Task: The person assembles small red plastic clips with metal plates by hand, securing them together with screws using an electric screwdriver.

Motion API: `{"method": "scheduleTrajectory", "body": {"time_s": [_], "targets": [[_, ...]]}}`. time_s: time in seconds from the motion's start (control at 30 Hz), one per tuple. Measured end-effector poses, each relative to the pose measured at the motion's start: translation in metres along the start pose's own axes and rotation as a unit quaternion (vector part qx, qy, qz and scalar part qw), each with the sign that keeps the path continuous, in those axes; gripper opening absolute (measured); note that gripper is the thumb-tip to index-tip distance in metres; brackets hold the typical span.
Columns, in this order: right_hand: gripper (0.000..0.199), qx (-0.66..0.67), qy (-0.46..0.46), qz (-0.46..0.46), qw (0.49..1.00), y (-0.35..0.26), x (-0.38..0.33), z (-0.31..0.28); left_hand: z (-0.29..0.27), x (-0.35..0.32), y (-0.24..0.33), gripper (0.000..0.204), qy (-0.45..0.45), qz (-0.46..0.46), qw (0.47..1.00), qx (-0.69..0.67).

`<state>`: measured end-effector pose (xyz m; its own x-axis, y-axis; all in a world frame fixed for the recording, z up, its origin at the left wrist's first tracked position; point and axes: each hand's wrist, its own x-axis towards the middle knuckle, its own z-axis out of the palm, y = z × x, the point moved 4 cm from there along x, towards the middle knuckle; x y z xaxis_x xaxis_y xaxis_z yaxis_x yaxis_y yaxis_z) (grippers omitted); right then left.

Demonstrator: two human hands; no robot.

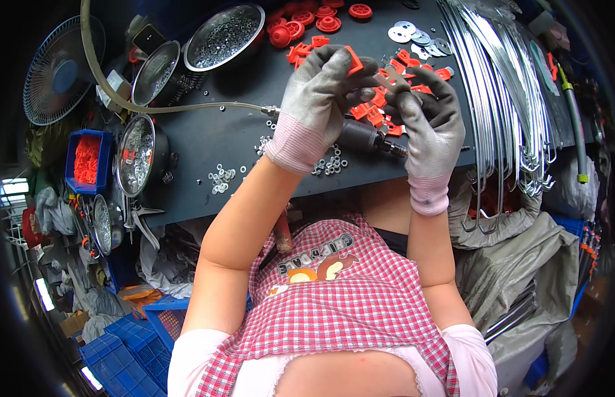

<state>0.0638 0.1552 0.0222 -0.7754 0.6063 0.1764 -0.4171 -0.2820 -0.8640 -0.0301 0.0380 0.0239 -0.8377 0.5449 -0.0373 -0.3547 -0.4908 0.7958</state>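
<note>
My left hand (312, 96), in a grey-white work glove, is closed with a small red plastic clip (353, 60) pinched at the fingertips. My right hand (434, 122), gloved the same way, pinches a small flat metal plate (391, 81) close to the left fingertips. Under both hands lies a loose pile of red plastic clips (375, 114), some with metal pieces among them. A dark air-powered driver (360, 136) rests on the table between my wrists, its bit end toward the right; my left hand partly hides it.
Small nuts (221, 178) lie scattered on the dark table (195, 195). Bowls of metal parts (224, 36) stand at the left, near a blue bin (72, 163) of red pieces. An air hose (188, 106) crosses the table. Long metal rods (496, 99) lie at the right, near metal discs (403, 31).
</note>
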Motion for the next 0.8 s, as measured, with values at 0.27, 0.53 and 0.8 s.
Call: {"method": "scheduleTrajectory", "body": {"time_s": [0.27, 0.53, 0.8], "targets": [[0.01, -0.217, 0.013, -0.178, 0.96, -0.001, -0.016, 0.012, 0.013, -0.017, -0.017, 0.039, -0.057, -0.018, 0.995, -0.084], [0.01, -0.1, 0.022, -0.132, 0.986, 0.001, -0.019, 0.006, 0.006, -0.012, -0.015, 0.035, -0.049, 0.013, 0.996, -0.077], [0.008, -0.143, 0.011, -0.149, 0.978, 0.003, -0.023, 0.008, 0.007, -0.014, -0.017, 0.028, -0.057, 0.03, 0.994, -0.087]]}}
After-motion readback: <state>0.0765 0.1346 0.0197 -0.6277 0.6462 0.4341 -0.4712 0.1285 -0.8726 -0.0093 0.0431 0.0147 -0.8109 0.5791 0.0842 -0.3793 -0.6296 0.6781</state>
